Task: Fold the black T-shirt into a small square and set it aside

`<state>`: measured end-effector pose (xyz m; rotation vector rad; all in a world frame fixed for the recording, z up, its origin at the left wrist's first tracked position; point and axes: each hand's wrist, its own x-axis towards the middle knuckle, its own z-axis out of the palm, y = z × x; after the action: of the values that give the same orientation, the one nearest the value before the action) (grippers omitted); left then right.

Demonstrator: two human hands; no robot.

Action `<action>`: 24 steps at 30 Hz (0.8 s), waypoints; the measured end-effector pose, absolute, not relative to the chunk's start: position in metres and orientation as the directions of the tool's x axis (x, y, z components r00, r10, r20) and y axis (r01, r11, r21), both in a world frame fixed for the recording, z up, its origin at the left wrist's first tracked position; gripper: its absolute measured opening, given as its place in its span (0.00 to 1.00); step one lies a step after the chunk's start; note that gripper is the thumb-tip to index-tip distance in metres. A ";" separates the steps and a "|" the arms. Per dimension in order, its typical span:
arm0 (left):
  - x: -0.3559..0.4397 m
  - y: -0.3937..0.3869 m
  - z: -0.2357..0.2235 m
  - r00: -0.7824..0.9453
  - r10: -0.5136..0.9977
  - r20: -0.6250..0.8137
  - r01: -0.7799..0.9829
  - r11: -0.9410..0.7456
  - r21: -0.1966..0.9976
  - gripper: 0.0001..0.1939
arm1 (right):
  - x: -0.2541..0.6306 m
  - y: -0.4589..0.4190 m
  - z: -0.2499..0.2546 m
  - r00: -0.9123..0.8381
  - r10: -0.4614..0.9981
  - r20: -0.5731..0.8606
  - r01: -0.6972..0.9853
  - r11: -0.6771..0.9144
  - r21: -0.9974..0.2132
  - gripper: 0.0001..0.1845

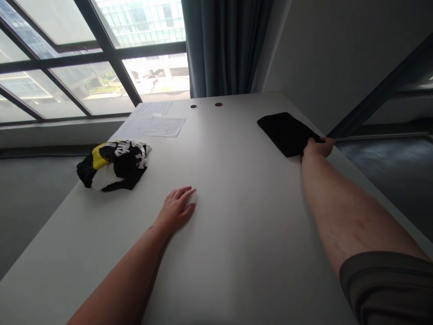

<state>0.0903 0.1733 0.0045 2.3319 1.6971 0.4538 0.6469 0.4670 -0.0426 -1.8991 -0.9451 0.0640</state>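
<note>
A thin flat black sheet with rounded corners, which looks like a mouse pad, is at the right side of the white table. My right hand grips its near right edge; the fingers are partly hidden under and behind it. Palm down on the tabletop, my left hand rests with its fingers stretched out and nothing in it. Beyond it to the left sits a crumpled black, white and yellow bundle, fabric or a bag, I cannot tell which.
Printed papers lie at the table's far left. Two round cable holes are near the back edge. Behind the table are a window and a blue-grey curtain. A wall stands at the back right.
</note>
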 end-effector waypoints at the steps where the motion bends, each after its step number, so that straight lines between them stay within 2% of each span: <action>1: 0.090 0.173 0.005 0.286 0.951 0.118 0.882 -0.309 0.356 0.27 | 0.645 0.466 -0.041 0.738 0.594 0.320 0.550 -0.256 -0.795 0.21; 4: 0.090 0.173 0.005 0.289 0.950 0.121 0.877 -0.313 0.364 0.29 | 0.633 0.459 -0.033 0.848 0.463 0.259 0.438 -0.335 -0.835 0.19; 8: 0.090 0.172 0.004 0.292 0.949 0.117 0.875 -0.314 0.367 0.30 | 0.618 0.445 -0.022 0.879 0.417 0.230 0.387 -0.344 -0.855 0.18; 14: 0.091 0.173 0.003 0.288 0.951 0.111 0.879 -0.309 0.363 0.29 | 0.607 0.425 -0.018 0.839 0.491 0.235 0.444 -0.368 -0.817 0.19; 19: 0.091 0.173 0.002 0.287 0.951 0.118 0.883 -0.310 0.353 0.27 | 0.601 0.403 -0.017 0.797 0.569 0.204 0.516 -0.464 -0.720 0.24; 22: 0.091 0.173 0.002 0.288 0.950 0.119 0.883 -0.312 0.351 0.26 | 0.594 0.386 -0.016 0.764 0.564 0.314 0.600 -0.442 -0.667 0.27; 24: 0.091 0.174 0.002 0.292 0.949 0.119 0.882 -0.315 0.351 0.26 | 0.587 0.377 -0.018 0.668 0.631 0.395 0.708 -0.375 -0.598 0.29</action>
<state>0.0909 0.1735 0.0016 2.3410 1.6901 0.4525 0.5870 0.3766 -0.0178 -2.1075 -1.0299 -0.1280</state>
